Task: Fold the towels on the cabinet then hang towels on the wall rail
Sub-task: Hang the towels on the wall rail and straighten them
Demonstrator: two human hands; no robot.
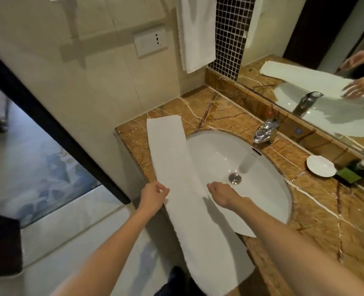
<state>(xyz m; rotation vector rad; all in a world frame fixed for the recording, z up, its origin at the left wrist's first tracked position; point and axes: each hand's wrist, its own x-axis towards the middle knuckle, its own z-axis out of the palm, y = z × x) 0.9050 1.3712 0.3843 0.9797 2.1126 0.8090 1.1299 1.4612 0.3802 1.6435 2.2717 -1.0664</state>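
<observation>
midway, left hand (153, 195) pinches towel (170, 150) edge.

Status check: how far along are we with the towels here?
Done: a hanging towel is already on the wall. In hand: a second towel lies as a long narrow strip across the counter and sink edge; the left hand pinches one long edge, the right hand rests open at the other. Left: folding it shorter and hanging it.

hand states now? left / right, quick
Left hand: fingers curled, pinching the left edge of the white towel.
Right hand: open, fingers straight at the towel's right edge, holding nothing.
</observation>
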